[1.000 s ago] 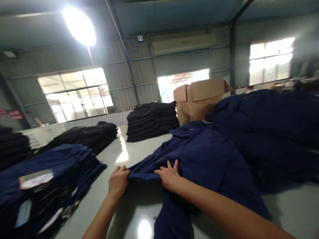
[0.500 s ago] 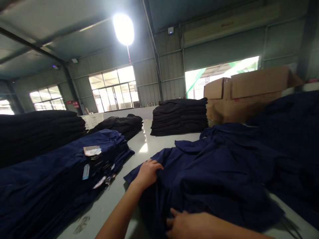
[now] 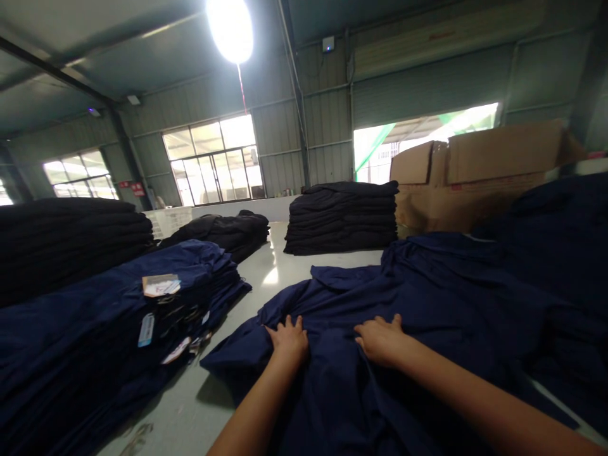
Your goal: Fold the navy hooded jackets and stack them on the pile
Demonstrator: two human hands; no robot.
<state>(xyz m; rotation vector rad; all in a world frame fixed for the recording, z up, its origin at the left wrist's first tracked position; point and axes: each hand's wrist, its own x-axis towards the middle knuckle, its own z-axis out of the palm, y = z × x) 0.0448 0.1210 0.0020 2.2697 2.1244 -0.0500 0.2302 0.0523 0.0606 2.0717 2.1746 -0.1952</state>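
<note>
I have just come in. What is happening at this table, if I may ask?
A person's left hand and right hand rest, spread, on a rumpled dark blue garment lying over a pale table. At left is a pile of blue garments with tags. Farther back are a black stack and some cardboard.

Harsh glare from overhead lamp [image 3: 230, 30]
</note>
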